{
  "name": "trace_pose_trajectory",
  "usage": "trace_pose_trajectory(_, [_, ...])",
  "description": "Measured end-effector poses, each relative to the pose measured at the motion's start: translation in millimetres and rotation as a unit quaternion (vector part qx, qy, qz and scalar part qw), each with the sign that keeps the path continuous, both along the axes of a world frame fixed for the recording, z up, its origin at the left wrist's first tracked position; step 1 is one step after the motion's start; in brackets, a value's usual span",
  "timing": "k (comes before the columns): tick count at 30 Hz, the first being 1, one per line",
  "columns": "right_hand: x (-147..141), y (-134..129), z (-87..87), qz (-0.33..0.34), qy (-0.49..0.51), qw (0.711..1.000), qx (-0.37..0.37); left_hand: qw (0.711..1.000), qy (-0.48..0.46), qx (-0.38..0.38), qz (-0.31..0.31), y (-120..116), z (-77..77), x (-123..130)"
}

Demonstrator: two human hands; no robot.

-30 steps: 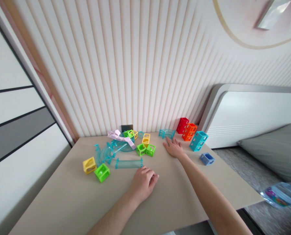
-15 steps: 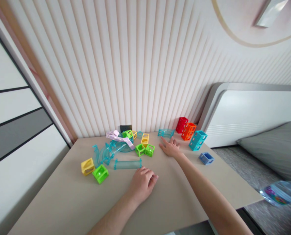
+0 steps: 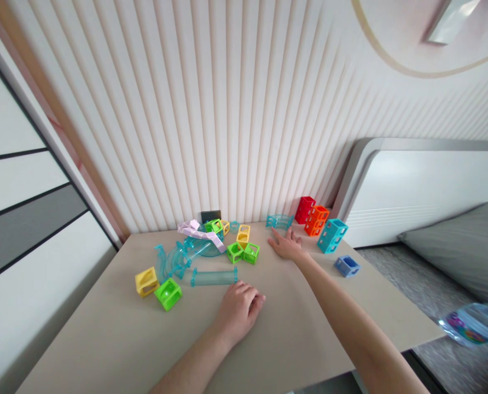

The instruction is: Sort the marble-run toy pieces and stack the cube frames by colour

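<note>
My right hand point(image 3: 287, 245) lies low over the back of the table with its fingers apart, holding nothing. Its fingertips are just in front of a clear teal track piece point(image 3: 279, 221) near the wall; whether they touch it I cannot tell. My left hand point(image 3: 239, 309) rests on the table, loosely closed, with no object visible in it. Just beyond its knuckles lies a straight clear teal tube point(image 3: 214, 277). Two green open-sided cubes point(image 3: 243, 253) and a yellow double block point(image 3: 243, 235) sit left of my right hand.
At the right stand a red block stack point(image 3: 305, 210), an orange stack point(image 3: 317, 220), a teal stack point(image 3: 332, 236) and a blue cube point(image 3: 347, 266). Leftward are curved clear tubes point(image 3: 178, 260), a lilac track point(image 3: 205, 235), a yellow cube point(image 3: 146, 282) and a green cube point(image 3: 168, 294). A bottle point(image 3: 474, 323) is beyond the table's right edge.
</note>
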State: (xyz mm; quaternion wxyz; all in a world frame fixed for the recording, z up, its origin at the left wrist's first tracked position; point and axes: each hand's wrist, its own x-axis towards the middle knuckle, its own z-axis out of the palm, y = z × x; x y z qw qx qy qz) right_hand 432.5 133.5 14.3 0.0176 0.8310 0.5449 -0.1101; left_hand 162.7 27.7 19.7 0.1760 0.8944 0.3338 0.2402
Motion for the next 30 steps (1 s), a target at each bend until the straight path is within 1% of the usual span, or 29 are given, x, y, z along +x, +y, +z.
trace_pose_trajectory(8, [12, 2, 3.8, 0.017, 0.004, 1.000, 0.000, 1.000, 0.001, -0.010, -0.001, 0, -0.5, 1])
trace_pose_trajectory(13, [17, 6, 4.0, 0.018, 0.008, 1.000, -0.002, 1.000, -0.006, -0.003, -0.001, 1, -1.9, 1])
trace_pose_trajectory(19, [17, 7, 5.6, 0.018, 0.007, 1.000, 0.005, 1.000, -0.016, 0.010, 0.000, 1, -2.0, 1])
trace_pose_trajectory(25, [17, 11, 10.0, 0.014, 0.008, 1.000, 0.009, 1.000, -0.008, 0.011, 0.000, 1, -2.1, 2])
trace_pose_trajectory(30, [16, 15, 10.2, 0.012, 0.004, 1.000, 0.011, 1.000, -0.014, 0.007, 0.000, 1, -0.7, 2])
